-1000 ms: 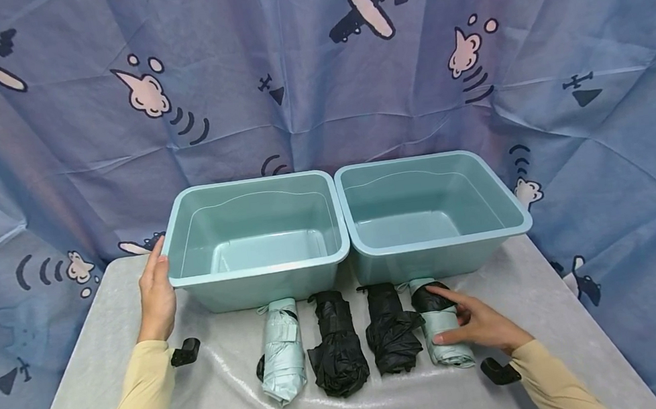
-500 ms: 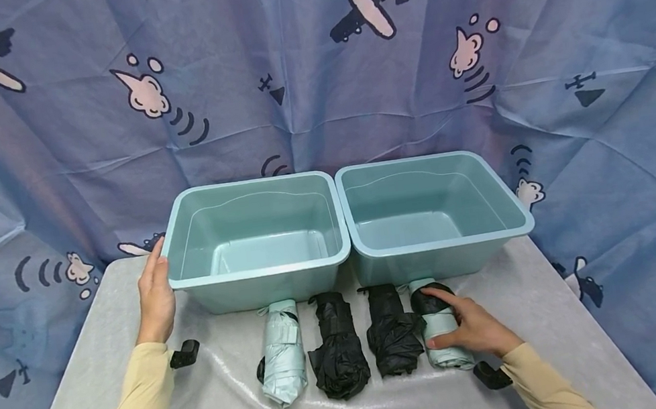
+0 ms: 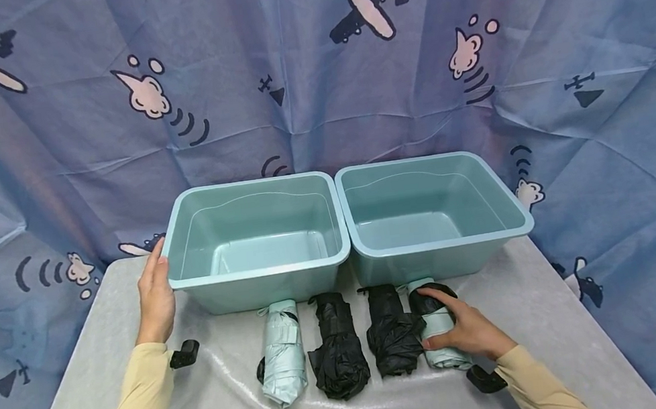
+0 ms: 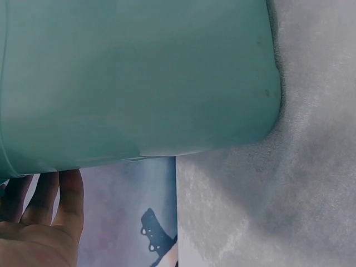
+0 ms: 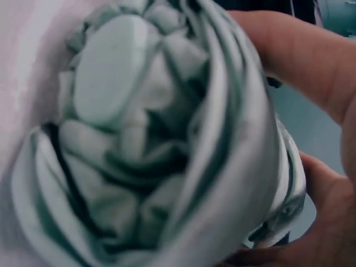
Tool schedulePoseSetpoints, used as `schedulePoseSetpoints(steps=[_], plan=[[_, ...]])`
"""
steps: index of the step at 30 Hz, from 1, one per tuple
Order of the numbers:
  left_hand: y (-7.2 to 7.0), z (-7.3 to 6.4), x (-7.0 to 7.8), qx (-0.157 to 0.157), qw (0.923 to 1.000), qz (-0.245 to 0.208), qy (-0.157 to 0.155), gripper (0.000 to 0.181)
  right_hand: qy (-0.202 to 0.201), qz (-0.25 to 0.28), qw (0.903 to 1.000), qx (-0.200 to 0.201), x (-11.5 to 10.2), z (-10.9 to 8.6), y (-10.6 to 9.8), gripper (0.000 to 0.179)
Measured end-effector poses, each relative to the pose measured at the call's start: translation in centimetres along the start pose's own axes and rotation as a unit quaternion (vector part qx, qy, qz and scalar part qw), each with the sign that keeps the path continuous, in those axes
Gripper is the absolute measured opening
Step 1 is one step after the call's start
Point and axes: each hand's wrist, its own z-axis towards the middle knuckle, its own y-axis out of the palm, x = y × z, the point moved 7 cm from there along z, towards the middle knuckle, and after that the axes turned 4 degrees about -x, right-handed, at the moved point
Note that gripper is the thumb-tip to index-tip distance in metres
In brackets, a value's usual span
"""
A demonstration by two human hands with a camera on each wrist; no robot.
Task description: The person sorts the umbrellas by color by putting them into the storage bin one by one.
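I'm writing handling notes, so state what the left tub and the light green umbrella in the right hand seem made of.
Left tub: probably moulded plastic, satin gloss, judging by smooth walls and highlights.
Light green umbrella: likely thin synthetic fabric, perhaps polyester, low sheen, shown by its soft gathered folds; its smooth end cap looks like hard plastic.

Within 1 second, the right hand (image 3: 472,330) has shifted slightly left, reaching farther across the rightmost pale green umbrella (image 3: 438,321).

On the table (image 3: 223,405), four folded umbrellas (image 3: 337,352) lie side by side before two bins (image 3: 265,289), a curtain (image 3: 312,64) behind.
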Motion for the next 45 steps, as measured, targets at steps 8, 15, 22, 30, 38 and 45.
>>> schedulePoseSetpoints(steps=[8,15,22,30,38,45], plan=[[0.0,-0.1,-0.3,0.002,0.9999,-0.005,-0.009,0.051,-0.013,0.071,0.9973,-0.011,0.2,-0.1,-0.1,0.099],[0.1,0.0,-0.3,0.002,1.0000,-0.006,-0.007,0.051,-0.027,0.133,0.9907,-0.001,0.3,-1.3,-0.8,0.101],[0.1,-0.1,-0.2,0.000,1.0000,-0.002,-0.008,0.051,-0.044,0.130,0.9904,0.020,-0.6,-3.1,-1.8,0.098],[0.1,-0.2,-0.2,-0.001,1.0000,0.004,-0.009,0.051,-0.053,0.155,0.9863,0.021,-2.9,-4.9,-2.6,0.098],[0.1,-0.2,-0.1,-0.004,0.9999,-0.005,-0.008,0.051,-0.109,0.144,0.9835,0.015,-6.0,-6.4,-3.3,0.098],[0.1,-0.2,-0.2,0.000,0.9999,-0.012,-0.011,0.051,-0.148,0.101,0.9835,0.027,-9.2,-6.7,-3.7,0.097]])
